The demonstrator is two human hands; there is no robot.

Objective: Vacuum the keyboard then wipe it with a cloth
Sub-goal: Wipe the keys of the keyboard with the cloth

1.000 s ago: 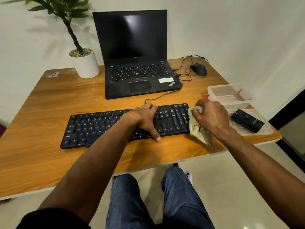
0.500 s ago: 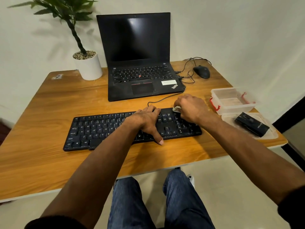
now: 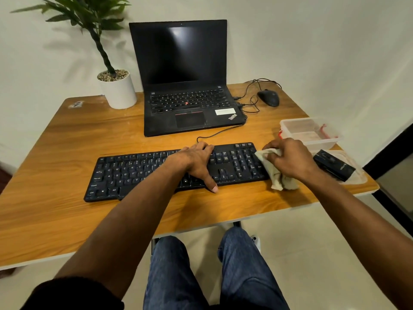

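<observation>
1. On the wooden desk (image 3: 55, 157), near its front edge, the black keyboard (image 3: 138, 173) lies long axis left to right, key rows facing the person.
2. The left hand (image 3: 196, 162) rests flat on it, fingers straight.
3. The right hand (image 3: 288, 159) grips a bunched cloth (image 3: 279, 175), seemingly touching the keyboard's right end.

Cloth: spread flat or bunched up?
Bunched: the cloth is crumpled in the right hand at the keyboard's right end.
</observation>
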